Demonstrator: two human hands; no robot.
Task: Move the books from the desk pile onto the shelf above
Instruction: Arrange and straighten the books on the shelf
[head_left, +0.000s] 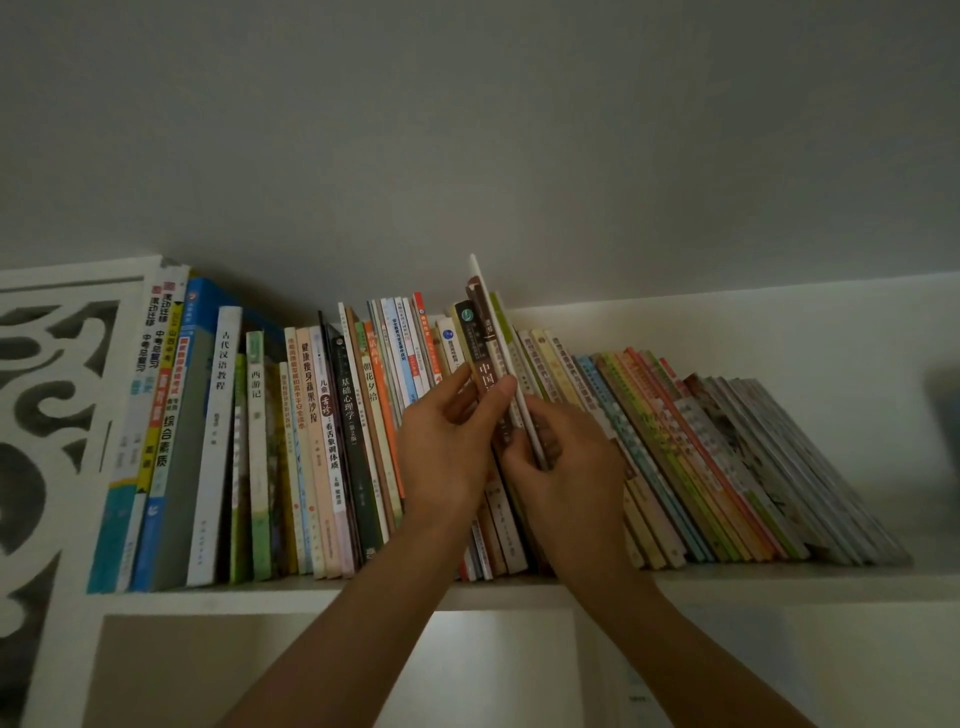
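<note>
A thin white book (491, 317) stands tilted in the middle of the row on the white shelf (779, 582), its top edge sticking up above its neighbours. My right hand (561, 457) pinches its lower part. My left hand (447, 441) grips the brown-spined book (485, 364) just left of it, thumb across the spine, fingers behind. Upright books (223, 441) fill the shelf's left side. The desk pile is out of view.
Thin colourful books (727, 467) lean leftwards on the right half of the shelf. A carved white side panel (47, 415) closes the left end. A free stretch of shelf lies at the far right. The ceiling hangs close above.
</note>
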